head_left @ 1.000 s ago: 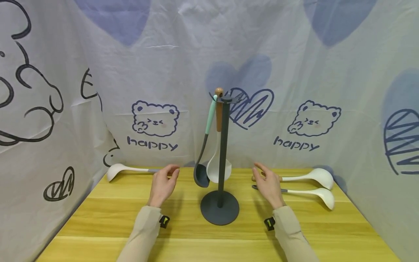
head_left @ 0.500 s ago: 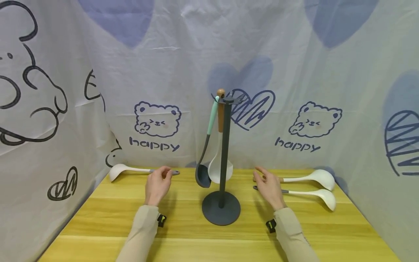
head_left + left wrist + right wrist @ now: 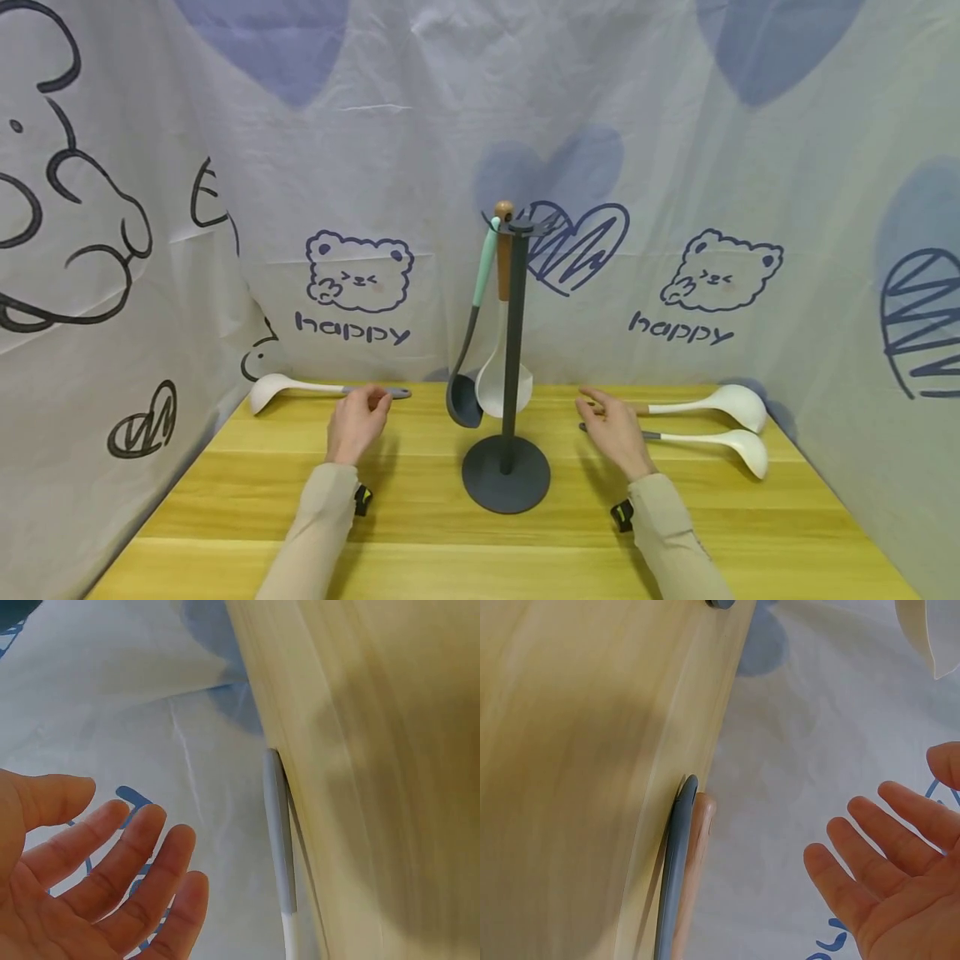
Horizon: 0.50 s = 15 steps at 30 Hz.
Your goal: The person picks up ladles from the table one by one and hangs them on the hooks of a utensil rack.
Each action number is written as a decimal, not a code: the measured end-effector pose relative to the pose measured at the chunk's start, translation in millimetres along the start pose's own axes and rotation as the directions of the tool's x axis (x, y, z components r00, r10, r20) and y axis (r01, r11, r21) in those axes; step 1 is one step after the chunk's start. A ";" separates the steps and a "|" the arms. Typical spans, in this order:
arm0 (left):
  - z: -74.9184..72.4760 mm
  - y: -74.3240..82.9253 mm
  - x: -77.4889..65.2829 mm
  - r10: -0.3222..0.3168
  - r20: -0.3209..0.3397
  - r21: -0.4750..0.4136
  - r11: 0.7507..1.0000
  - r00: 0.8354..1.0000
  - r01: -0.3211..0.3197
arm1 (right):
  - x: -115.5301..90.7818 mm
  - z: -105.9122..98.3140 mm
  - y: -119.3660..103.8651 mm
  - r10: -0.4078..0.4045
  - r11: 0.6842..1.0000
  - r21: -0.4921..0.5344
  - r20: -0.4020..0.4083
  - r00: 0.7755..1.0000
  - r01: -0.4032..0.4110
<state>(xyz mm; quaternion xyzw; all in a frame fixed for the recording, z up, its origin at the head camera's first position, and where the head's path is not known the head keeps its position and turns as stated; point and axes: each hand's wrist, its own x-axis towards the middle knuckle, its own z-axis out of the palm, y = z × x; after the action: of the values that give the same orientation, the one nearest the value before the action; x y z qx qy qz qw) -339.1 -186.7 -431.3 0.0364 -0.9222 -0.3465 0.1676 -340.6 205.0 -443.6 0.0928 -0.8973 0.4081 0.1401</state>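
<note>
My left hand (image 3: 356,423) hovers over the grey handle of a white ladle (image 3: 276,387) at the back left, fingers relaxed and holding nothing. In the left wrist view the grey handle (image 3: 280,832) lies apart from the fingers (image 3: 142,862). My right hand (image 3: 617,432) is above the handle ends of two white ladles at the right, also holding nothing. One ladle (image 3: 738,407) has a wooden handle; the nearer ladle (image 3: 742,450) has a grey one. In the right wrist view the grey handle (image 3: 679,862) and wooden handle (image 3: 697,862) lie side by side, apart from the fingers.
A dark utensil stand (image 3: 506,475) rises mid-table between my hands. From it hang a dark ladle (image 3: 467,402) with a mint handle and a white utensil (image 3: 491,387) with a wooden handle, partly behind the pole. A printed cloth (image 3: 450,108) encloses the wooden table (image 3: 480,558).
My left hand has shifted left along the ladle handle, exposing the handle's end. My right hand has barely moved, its fingers a little more extended. The ladles stay in place.
</note>
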 end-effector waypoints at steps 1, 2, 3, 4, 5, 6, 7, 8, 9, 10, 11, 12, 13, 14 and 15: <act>-0.5 -0.7 1.9 0.001 0.011 0.013 1.000 1.000 -0.001 | 0.1 -0.3 -0.3 0.000 1.000 -0.002 0.003 1.000 0.000; -1.3 -1.3 4.2 0.000 0.022 0.025 1.000 1.000 -0.001 | 0.2 -0.6 -0.7 -0.002 1.000 -0.003 0.005 1.000 0.002; -2.4 -1.7 6.7 0.002 0.033 0.040 0.999 0.999 -0.003 | 0.2 -1.0 -1.2 -0.002 1.000 -0.003 0.006 1.000 0.002; -3.6 -2.6 9.6 0.006 0.045 0.055 0.998 0.999 -0.008 | 0.2 -1.3 -1.6 -0.002 1.000 -0.002 0.006 1.000 0.002; -4.6 -3.9 13.0 0.007 0.052 0.078 0.997 0.999 -0.011 | 0.2 -1.5 -1.8 -0.001 1.000 -0.001 0.006 1.000 0.001; -6.0 -5.0 16.5 0.002 0.062 0.097 0.995 0.998 -0.008 | 0.4 -1.7 -1.8 -0.002 1.000 -0.003 0.005 1.000 0.002; -7.3 -6.2 20.0 0.001 0.065 0.119 0.993 0.998 -0.009 | 0.3 -1.9 -1.9 -0.002 1.000 -0.004 0.005 1.000 0.002; -8.1 -7.9 23.2 0.000 0.070 0.137 0.991 0.998 -0.009 | 0.1 -2.0 -2.2 -0.003 1.000 -0.006 0.004 1.000 0.003; -8.8 -10.1 26.0 -0.001 0.072 0.156 0.988 0.997 -0.010 | 0.0 -2.1 -2.2 -0.004 1.000 -0.008 0.002 1.000 0.004; -9.1 -12.8 28.5 -0.002 0.072 0.177 0.984 0.997 -0.011 | -0.2 -2.0 -2.3 -0.005 1.000 -0.010 0.002 1.000 0.005; -9.2 -15.4 30.8 -0.005 0.071 0.197 0.980 0.997 -0.009 | -0.6 -2.0 -2.4 -0.007 1.000 -0.012 0.003 1.000 0.007; -9.1 -18.1 32.6 -0.004 0.074 0.212 0.977 0.997 -0.012 | -0.8 -1.8 -2.5 -0.009 1.000 -0.011 0.005 1.000 0.009; -8.7 -20.8 34.2 -0.002 0.076 0.229 0.973 0.997 -0.015 | -1.2 -1.7 -2.6 -0.011 1.000 -0.009 0.005 1.000 0.011; -8.2 -23.5 35.6 0.000 0.081 0.242 0.970 0.997 -0.019 | -1.4 -1.6 -2.8 -0.013 1.000 -0.003 0.005 1.000 0.013; -7.8 -26.1 37.0 0.003 0.084 0.256 0.966 0.996 -0.025 | -1.6 -1.6 -2.9 -0.018 1.000 -0.001 0.004 1.000 0.018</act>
<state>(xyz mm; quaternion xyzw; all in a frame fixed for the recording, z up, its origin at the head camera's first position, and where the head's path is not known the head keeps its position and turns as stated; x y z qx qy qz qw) -372.7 -218.1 -432.3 0.0369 -0.9657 -0.2244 0.1253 -338.0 204.4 -441.1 0.1015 -0.8970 0.4060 0.1420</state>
